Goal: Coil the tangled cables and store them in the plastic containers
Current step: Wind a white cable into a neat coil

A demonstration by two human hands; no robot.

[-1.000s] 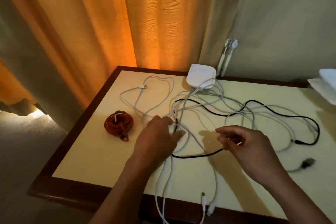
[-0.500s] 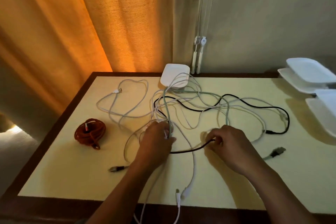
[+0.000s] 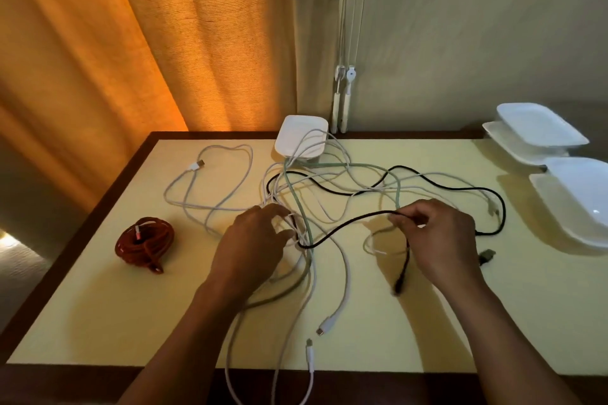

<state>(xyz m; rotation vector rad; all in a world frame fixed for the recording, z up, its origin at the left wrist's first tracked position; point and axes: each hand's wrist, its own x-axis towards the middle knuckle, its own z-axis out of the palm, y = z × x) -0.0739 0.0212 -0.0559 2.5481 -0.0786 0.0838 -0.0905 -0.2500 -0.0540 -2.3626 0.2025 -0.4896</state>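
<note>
Untangling step: right hand (image 3: 441,240) pinches the black cable (image 3: 345,226); left hand (image 3: 253,242) holds the tangle (image 3: 305,240); next, draw it free gently

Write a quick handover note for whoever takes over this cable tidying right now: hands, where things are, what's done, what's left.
Left hand grips the tangle at its knot.
Right hand pinches the black cable, raised off the table; its plug end hangs free.
Done: red cable is coiled, lying on the table's left side, not yet stored.
Left: free the black, green and white cables, coil each, then store all of them in the white containers on the right.
</note>
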